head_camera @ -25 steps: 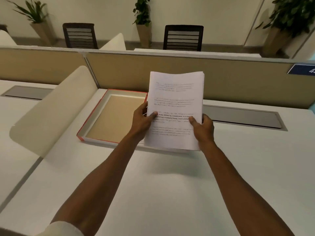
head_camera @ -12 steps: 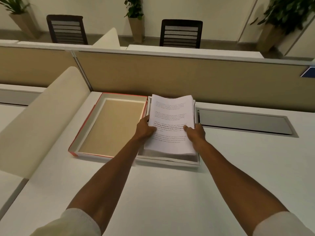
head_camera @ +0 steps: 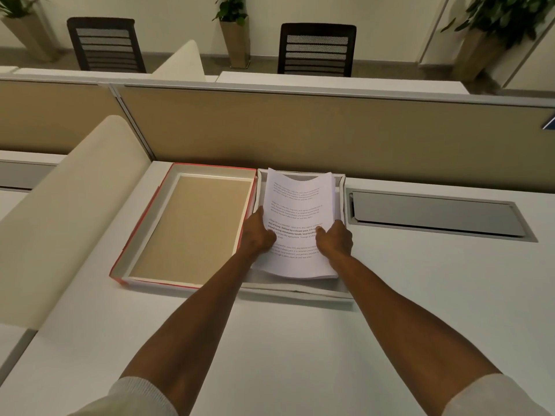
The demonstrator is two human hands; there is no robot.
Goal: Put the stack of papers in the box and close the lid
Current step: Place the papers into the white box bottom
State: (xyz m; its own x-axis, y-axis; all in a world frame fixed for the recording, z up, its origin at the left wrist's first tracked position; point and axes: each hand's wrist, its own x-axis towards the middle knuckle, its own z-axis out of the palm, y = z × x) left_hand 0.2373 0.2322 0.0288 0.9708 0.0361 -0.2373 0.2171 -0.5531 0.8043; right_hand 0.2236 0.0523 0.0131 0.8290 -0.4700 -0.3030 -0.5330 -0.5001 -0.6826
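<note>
A stack of printed white papers lies low inside the shallow white box on the desk, its far edge curled up. My left hand grips the stack's left edge and my right hand grips its right edge, thumbs on top. The box's lid, red outside with a tan inner panel, lies open and flat to the left, joined to the box.
A cream curved divider rises at the left of the white desk. A tan partition runs behind the box. A grey cable hatch sits right of the box. Chairs and plants stand beyond.
Both hands have lowered the paper stack from upright in the air down into the box. The view has tilted downward and closer.
</note>
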